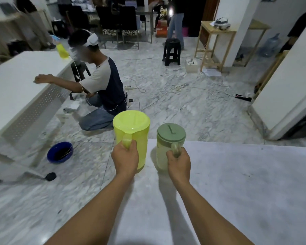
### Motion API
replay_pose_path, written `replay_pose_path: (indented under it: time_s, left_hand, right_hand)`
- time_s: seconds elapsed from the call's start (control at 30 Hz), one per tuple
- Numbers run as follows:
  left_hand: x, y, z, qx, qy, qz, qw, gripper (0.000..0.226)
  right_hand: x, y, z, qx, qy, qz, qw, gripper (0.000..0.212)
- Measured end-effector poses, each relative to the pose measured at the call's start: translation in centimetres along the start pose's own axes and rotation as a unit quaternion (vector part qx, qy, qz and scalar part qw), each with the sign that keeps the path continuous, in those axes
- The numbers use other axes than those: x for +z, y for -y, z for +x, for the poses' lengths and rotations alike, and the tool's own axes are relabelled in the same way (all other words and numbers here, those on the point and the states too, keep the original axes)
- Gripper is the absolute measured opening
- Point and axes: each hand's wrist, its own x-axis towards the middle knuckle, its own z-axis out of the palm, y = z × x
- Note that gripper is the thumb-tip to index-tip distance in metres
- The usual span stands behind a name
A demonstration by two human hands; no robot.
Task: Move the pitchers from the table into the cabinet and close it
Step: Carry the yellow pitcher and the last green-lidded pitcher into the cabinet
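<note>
A bright yellow-green pitcher (132, 131) with a matching lid is at the far left corner of the white table (237, 183). My left hand (125, 156) is closed around its handle. Right of it is a pale pitcher with a sage-green lid (168, 138), and my right hand (178, 162) grips its handle. Both pitchers are upright; I cannot tell whether they rest on the table or are lifted just off it. A tall white panel (286, 89) at the right edge may be a cabinet door; its inside is hidden.
A person (102, 85) kneels on the marble floor ahead left, one hand on a second white table (16, 89). A blue bowl (60, 152) lies on the floor. Cables, a black stool (171, 52) and a wooden stand (214, 43) are farther back.
</note>
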Motion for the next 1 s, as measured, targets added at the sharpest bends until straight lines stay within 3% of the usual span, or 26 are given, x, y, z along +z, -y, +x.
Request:
replay_pose_path:
  time_s: [0.23,0.47,0.77,1.0]
  left_hand:
    - [-1.4,-4.2,0.2,0.069,0.077,-0.047,0.994,0.037]
    - [-2.4,-11.3,-3.7,0.174,0.206,-0.042,0.962,0.038]
    - [-2.9,-20.2,-16.0,0.275,0.328,-0.096,0.899,0.038]
    - [-3.2,-25.8,-29.2,0.338,0.412,-0.142,0.834,0.041]
  right_hand:
    - [-3.2,5.0,-2.3,-0.01,-0.086,0.029,0.996,0.012]
    - [-9.7,10.3,-7.8,-0.031,-0.218,0.075,0.973,0.012]
    - [-23.4,14.6,-19.4,-0.054,-0.394,0.067,0.915,0.024]
    - [-34.4,15.4,-29.9,-0.06,-0.525,0.063,0.847,0.016]
